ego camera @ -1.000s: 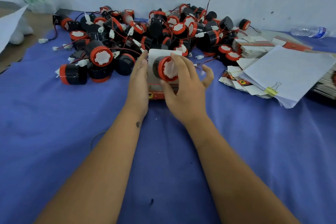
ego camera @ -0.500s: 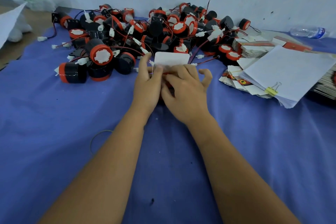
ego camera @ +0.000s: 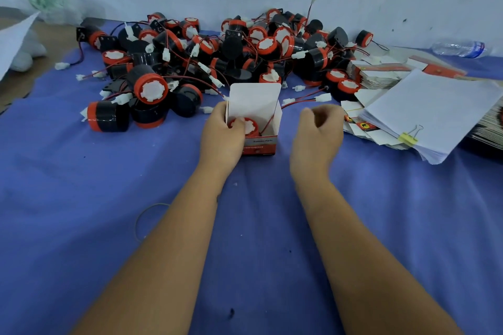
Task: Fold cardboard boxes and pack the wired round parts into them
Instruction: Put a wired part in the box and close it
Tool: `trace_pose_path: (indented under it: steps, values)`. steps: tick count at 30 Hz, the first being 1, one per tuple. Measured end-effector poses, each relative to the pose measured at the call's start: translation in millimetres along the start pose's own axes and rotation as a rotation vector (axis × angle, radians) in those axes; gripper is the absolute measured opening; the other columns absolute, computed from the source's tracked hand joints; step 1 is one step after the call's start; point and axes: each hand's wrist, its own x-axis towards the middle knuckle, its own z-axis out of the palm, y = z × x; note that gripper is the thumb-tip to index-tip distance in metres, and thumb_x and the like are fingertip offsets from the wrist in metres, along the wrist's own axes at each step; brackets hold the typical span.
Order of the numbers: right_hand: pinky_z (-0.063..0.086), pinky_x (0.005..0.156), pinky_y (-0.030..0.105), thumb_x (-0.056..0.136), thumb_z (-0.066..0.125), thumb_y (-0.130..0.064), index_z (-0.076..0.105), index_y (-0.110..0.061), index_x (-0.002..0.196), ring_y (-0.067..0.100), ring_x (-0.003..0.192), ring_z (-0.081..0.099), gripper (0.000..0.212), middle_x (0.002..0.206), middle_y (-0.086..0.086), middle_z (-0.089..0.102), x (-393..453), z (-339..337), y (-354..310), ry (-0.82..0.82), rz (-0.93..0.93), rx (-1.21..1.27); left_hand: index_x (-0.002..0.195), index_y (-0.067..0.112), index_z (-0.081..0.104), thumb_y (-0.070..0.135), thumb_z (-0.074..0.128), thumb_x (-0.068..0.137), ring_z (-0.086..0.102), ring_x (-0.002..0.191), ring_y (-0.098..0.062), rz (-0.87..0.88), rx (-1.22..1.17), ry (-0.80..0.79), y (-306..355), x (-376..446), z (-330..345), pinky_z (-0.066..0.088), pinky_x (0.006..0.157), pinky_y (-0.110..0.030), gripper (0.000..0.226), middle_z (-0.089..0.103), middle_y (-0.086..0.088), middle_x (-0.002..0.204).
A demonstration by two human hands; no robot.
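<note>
Cardboard box (ego camera: 265, 130) stands open on the blue tabletop (ego camera: 81, 185), one round part (ego camera: 246, 125) inside. Left hand (ego camera: 221, 134) grips its left wall, fingers curled over the rim; right hand (ego camera: 317, 130) hovers beside, fingers curled, holding nothing.

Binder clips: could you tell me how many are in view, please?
1: a yellow binder clip on the near edge of the white paper stack at right. Others may be hidden under the papers.
</note>
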Motion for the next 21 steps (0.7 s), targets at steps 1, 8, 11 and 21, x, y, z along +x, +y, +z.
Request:
trace_pose_path:
  steps: [1, 8, 11, 21]
  values:
    - [0.038, 0.065, 0.025, 0.089, 0.056, -0.022, 0.050, -0.027, 0.079, -0.001, 0.063, 0.050, 0.012, 0.073, -0.013, 0.054, 5.8, -4.0, 1.7, -0.022, 0.168, 0.008, 0.106, 0.029, 0.057, 0.009, 0.050, 0.095, 0.062, 0.098, -0.013, -0.007, 0.000, 0.002, 0.0, 0.4, 0.1, 0.050, 0.074, -0.025, 0.024, 0.064, 0.014, 0.099]
    - [0.053, 0.076, 0.031, 0.094, 0.060, -0.020, 0.066, -0.023, 0.094, 0.018, 0.095, 0.069, 0.007, 0.110, 0.008, 0.070, 30.4, -17.7, -1.7, -0.452, 0.368, 0.274, 0.111, 0.025, 0.058, 0.010, 0.050, 0.095, 0.062, 0.099, -0.014, -0.016, 0.005, 0.002, 0.8, 1.2, 0.5, 0.046, 0.069, -0.021, 0.023, 0.066, 0.007, 0.107]
    - [0.053, 0.079, 0.030, 0.093, 0.062, -0.016, 0.068, -0.023, 0.091, 0.017, 0.089, 0.071, 0.010, 0.101, 0.008, 0.073, 24.6, -16.3, -7.4, -0.402, 0.237, 0.250, 0.110, 0.027, 0.056, 0.011, 0.051, 0.095, 0.061, 0.095, -0.010, -0.010, 0.035, 0.004, 1.5, 0.7, 1.1, 0.043, 0.064, -0.017, 0.022, 0.064, 0.012, 0.101]
    - [0.047, 0.065, 0.037, 0.077, 0.064, 0.003, 0.071, -0.004, 0.084, 0.028, 0.072, 0.061, 0.012, 0.085, 0.009, 0.069, -2.6, 12.5, -8.9, -0.201, -0.861, -0.479, 0.123, 0.017, 0.053, 0.012, 0.051, 0.097, 0.061, 0.097, -0.018, 0.029, 0.097, -0.010, 1.2, -1.3, 3.4, 0.052, 0.077, -0.033, 0.027, 0.065, 0.001, 0.109]
